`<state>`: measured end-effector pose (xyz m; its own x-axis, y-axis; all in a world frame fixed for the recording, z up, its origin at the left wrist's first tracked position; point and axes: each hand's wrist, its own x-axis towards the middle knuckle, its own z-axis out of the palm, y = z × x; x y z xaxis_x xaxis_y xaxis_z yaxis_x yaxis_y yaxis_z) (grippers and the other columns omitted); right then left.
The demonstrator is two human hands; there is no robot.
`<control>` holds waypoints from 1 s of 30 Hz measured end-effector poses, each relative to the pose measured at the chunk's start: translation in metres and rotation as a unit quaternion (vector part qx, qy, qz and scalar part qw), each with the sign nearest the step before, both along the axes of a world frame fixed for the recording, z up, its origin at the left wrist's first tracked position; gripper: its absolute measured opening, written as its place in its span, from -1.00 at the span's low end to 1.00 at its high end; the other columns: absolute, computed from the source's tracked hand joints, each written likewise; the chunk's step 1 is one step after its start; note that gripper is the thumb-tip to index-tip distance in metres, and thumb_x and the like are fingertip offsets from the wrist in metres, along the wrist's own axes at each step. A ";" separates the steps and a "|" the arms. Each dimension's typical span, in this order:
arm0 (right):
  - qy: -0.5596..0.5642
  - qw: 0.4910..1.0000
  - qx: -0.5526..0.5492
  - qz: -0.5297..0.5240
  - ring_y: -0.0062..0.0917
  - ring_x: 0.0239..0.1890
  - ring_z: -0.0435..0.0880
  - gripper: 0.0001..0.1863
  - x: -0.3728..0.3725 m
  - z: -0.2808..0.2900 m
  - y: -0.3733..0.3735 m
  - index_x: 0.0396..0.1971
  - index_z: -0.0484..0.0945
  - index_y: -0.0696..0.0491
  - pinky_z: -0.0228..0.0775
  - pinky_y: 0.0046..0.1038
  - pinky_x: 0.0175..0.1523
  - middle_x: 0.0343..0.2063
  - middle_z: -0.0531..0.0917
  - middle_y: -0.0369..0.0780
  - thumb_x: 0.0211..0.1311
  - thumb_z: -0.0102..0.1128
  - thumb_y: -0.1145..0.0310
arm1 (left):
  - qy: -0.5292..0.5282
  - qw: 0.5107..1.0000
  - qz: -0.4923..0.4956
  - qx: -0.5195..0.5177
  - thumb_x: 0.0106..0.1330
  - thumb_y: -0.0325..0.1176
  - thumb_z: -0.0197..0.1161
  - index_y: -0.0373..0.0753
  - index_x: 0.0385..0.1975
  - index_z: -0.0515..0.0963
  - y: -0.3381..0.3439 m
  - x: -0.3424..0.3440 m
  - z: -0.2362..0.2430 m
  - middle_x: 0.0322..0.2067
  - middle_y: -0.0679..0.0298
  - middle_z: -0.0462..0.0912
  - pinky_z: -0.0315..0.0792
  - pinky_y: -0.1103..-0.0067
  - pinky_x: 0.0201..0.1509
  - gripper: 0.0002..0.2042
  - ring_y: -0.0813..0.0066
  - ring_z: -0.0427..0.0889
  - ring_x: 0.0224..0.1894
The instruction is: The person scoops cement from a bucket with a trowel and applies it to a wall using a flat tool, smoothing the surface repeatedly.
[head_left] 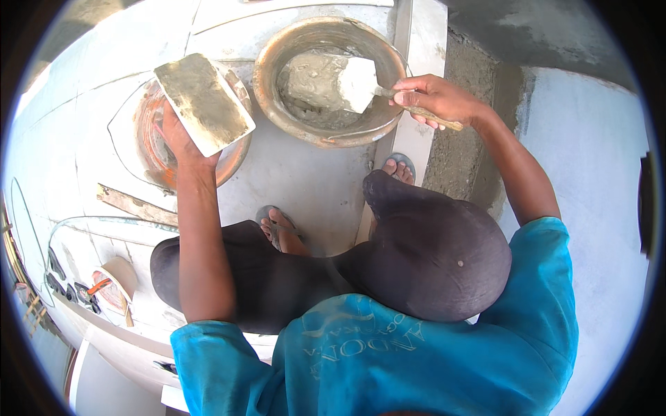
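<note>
My left hand (182,139), fingers closed, grips a small rectangular slab (205,104) with white edges. A thin grey-brown film of mortar coats its upper face; I cannot tell whether it is a tile or a board. Its underside is hidden. My right hand (437,100) is wrapped round the wooden handle of a trowel (359,83). Wet grey mortar (310,78) is heaped on most of the trowel's blade, which lies inside a wide round basin (268,104). More mortar covers the basin's bottom. The white part of the blade near the handle is bare.
Below the slab stands an orange-stained bucket (156,156) with a wire handle. A wooden strip (135,206) and a hose (104,219) lie on the left. Farther down sits a small pail (118,277). A rough mortar strip (463,118) runs along the right.
</note>
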<state>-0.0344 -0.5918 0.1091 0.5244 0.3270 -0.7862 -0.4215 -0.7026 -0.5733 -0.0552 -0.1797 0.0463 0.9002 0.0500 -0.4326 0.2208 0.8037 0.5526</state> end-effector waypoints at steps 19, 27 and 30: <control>-0.807 0.575 0.118 -0.068 -0.32 -0.33 0.65 -0.64 -0.004 0.029 0.048 -0.32 0.67 0.06 0.47 -0.35 -0.29 -0.21 0.67 -0.14 -0.27 0.49 0.53 | -0.079 0.971 -0.027 -0.224 0.50 -0.18 -0.04 -0.23 0.19 0.44 -0.139 -0.008 0.122 0.04 0.14 0.62 0.64 0.29 -0.03 -0.62 0.24 0.66 0.00; -0.768 0.634 0.064 -0.061 -0.26 -0.32 0.69 -0.65 -0.046 -0.001 -0.002 -0.36 0.65 0.08 0.51 -0.35 -0.26 -0.26 0.67 -0.12 -0.31 0.47 0.55 | -0.058 0.976 -0.024 -0.206 0.48 -0.20 -0.01 -0.21 0.14 0.44 -0.149 -0.022 0.145 -0.01 0.19 0.60 0.62 0.35 -0.10 -0.66 0.30 0.63 -0.05; -0.751 0.652 0.048 -0.090 -0.29 -0.33 0.70 -0.68 -0.067 -0.002 -0.018 -0.30 0.69 0.09 0.51 -0.37 -0.23 -0.26 0.68 -0.08 -0.18 0.47 0.56 | -0.086 0.975 -0.039 -0.200 0.47 -0.21 0.00 -0.20 0.12 0.44 -0.141 -0.017 0.155 -0.03 0.21 0.59 0.62 0.37 -0.12 -0.67 0.33 0.62 -0.06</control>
<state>-0.1015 -0.6096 0.1066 0.7166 0.1638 0.6780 0.5952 -0.6504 -0.4719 -0.0725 -0.3206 0.2016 0.9553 -0.1631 -0.2465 0.2215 0.9472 0.2318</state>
